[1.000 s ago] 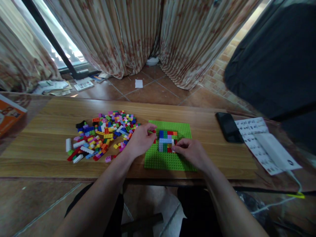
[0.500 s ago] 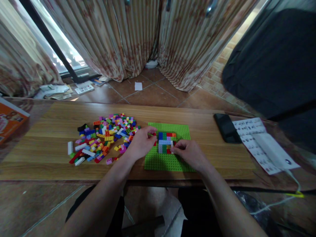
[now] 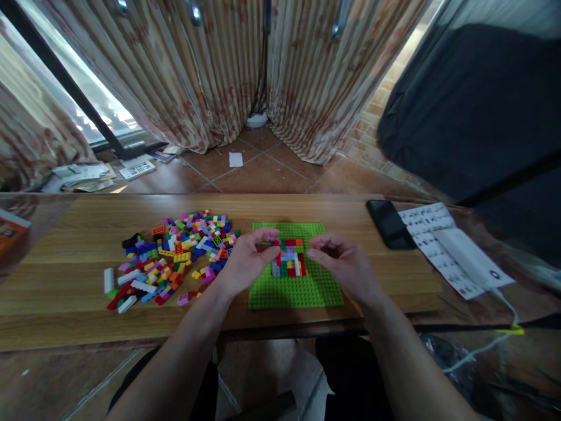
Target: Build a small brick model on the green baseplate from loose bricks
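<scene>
A green studded baseplate (image 3: 298,295) lies in front of me, with a block of bricks in many colours (image 3: 290,257) built up on its middle. Over the left side of this build, my left hand (image 3: 249,257) pinches a red brick (image 3: 278,259), partly hidden by the fingertips. My right hand (image 3: 342,263) hovers beside the build's right edge, thumb and forefinger apart, and I see nothing between them. A narrow white brick (image 3: 297,264) stands out among the red and yellow ones near the front of the build.
Loose bricks (image 3: 175,257) are heaped left of the baseplate on the wooden table (image 3: 350,219). A black phone (image 3: 390,224) lies to the right, beside a printed sheet (image 3: 425,219) with a white device (image 3: 467,257) and its cable on it. An orange box (image 3: 11,231) is at far left.
My right hand has let go of the white brick on the build and drawn off to the right, fingers parting. My left hand keeps the red brick. The whole view has shifted slightly.
</scene>
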{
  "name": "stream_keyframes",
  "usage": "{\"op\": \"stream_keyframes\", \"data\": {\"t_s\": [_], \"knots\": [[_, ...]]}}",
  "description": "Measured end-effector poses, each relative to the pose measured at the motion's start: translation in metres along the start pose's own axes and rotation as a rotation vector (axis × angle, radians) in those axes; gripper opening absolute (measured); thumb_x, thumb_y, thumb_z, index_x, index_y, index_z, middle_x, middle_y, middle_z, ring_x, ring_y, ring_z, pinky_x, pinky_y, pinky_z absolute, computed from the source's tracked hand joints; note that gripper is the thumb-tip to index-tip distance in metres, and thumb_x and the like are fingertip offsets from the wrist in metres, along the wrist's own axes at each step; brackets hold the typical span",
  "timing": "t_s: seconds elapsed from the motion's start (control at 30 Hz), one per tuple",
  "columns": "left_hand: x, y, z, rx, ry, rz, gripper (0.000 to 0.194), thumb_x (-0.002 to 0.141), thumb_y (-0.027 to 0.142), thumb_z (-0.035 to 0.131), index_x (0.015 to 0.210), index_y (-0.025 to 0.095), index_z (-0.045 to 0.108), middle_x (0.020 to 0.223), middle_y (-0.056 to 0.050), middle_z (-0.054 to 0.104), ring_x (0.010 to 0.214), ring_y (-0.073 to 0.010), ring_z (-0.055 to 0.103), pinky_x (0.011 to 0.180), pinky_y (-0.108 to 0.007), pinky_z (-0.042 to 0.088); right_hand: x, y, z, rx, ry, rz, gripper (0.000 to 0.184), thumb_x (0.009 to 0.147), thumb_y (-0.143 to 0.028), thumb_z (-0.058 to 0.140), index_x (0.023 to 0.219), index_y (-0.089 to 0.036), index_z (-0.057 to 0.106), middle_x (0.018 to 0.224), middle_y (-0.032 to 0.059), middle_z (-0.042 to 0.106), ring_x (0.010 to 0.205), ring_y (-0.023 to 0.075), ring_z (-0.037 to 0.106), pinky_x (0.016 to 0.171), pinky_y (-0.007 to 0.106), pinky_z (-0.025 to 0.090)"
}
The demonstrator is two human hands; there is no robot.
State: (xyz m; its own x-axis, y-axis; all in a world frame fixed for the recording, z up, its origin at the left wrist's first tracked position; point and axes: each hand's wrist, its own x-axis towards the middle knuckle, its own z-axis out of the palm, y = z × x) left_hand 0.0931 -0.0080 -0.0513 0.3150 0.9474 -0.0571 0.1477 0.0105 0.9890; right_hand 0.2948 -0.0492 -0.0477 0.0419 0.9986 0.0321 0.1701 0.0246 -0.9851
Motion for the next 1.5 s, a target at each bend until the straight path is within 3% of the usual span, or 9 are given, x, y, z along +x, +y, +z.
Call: {"op": "stream_keyframes", "data": {"t_s": [0.17,0.3,0.5,0.67,0.9,1.1,1.27,1.5], "knots": [[-0.002,-0.002,0.011,-0.026,-0.052,-0.014,0.037,0.075,0.022,0.065,0.111,0.014,0.061,0.097,-0.006,0.068,0.080,-0.0145,0.065,0.073,-0.029,0.054,-0.011,-0.006,0.021,-0.051,-0.183,-0.027,0.030,0.076,-0.033,0.070,0.102,-0.021,0.064,0.082,-0.0008,0.063,0.074,0.0131,0.060,0.070,0.028,0.050],[-0.002,-0.001,0.018,-0.039,-0.069,-0.036,0.038,0.077,0.019,0.062,0.114,0.014,0.059,0.095,-0.006,0.070,0.078,-0.0147,0.067,0.068,-0.027,0.053,-0.015,-0.008,0.025,-0.144,-0.188,-0.034,0.038,0.078,-0.027,0.068,0.115,-0.023,0.060,0.080,-0.0022,0.062,0.072,0.0125,0.059,0.068,0.027,0.049],[-0.002,0.000,0.026,-0.076,-0.074,-0.032,0.033,0.077,0.014,0.060,0.110,0.013,0.059,0.092,-0.007,0.071,0.082,-0.0164,0.068,0.071,-0.028,0.055,-0.016,-0.006,0.022,-0.325,-0.184,-0.104,0.039,0.078,-0.020,0.067,0.116,-0.021,0.060,0.077,-0.0021,0.061,0.068,0.0126,0.056,0.067,0.027,0.047],[-0.004,0.001,0.029,-0.058,-0.083,0.013,0.030,0.080,0.017,0.059,0.110,0.014,0.059,0.095,-0.008,0.071,0.087,-0.0169,0.068,0.078,-0.030,0.055,-0.015,-0.006,0.010,-0.443,-0.194,-0.145,0.038,0.081,-0.024,0.066,0.119,-0.023,0.060,0.083,-0.0002,0.065,0.073,0.0142,0.059,0.072,0.031,0.048],[0.000,-0.002,0.017,0.201,0.065,0.067,0.024,0.083,0.024,0.058,0.104,0.015,0.065,0.093,-0.006,0.072,0.081,-0.0165,0.067,0.076,-0.030,0.053,-0.012,0.003,-0.017,-0.353,-0.212,-0.010,0.036,0.080,-0.025,0.064,0.116,-0.020,0.058,0.080,0.0002,0.066,0.073,0.0144,0.062,0.069,0.029,0.049],[0.001,-0.005,0.017,0.259,0.068,0.087,0.022,0.083,0.021,0.056,0.102,0.016,0.066,0.093,-0.006,0.072,0.083,-0.0167,0.067,0.077,-0.030,0.053,-0.011,0.015,-0.018,-0.252,-0.247,0.056,0.040,0.079,-0.024,0.064,0.118,-0.019,0.057,0.080,-0.0005,0.067,0.070,0.0136,0.063,0.066,0.028,0.049],[-0.001,-0.002,0.016,0.378,0.095,0.088,0.023,0.084,0.020,0.054,0.104,0.016,0.064,0.094,-0.006,0.072,0.082,-0.0177,0.067,0.078,-0.033,0.054,-0.011,0.014,-0.015,-0.373,-0.202,0.084,0.040,0.077,-0.023,0.063,0.117,-0.020,0.059,0.076,-0.0013,0.067,0.066,0.0140,0.062,0.063,0.028,0.048],[-0.002,-0.008,0.019,0.653,0.195,0.191,0.032,0.078,0.019,0.061,0.110,0.016,0.061,0.120,-0.012,0.060,0.118,-0.0276,0.054,0.106,-0.047,0.042,-0.015,0.002,-0.002,-0.545,-0.242,0.062,0.037,0.078,-0.017,0.060,0.115,-0.019,0.061,0.074,-0.0010,0.068,0.063,0.0142,0.062,0.061,0.027,0.044]]}}
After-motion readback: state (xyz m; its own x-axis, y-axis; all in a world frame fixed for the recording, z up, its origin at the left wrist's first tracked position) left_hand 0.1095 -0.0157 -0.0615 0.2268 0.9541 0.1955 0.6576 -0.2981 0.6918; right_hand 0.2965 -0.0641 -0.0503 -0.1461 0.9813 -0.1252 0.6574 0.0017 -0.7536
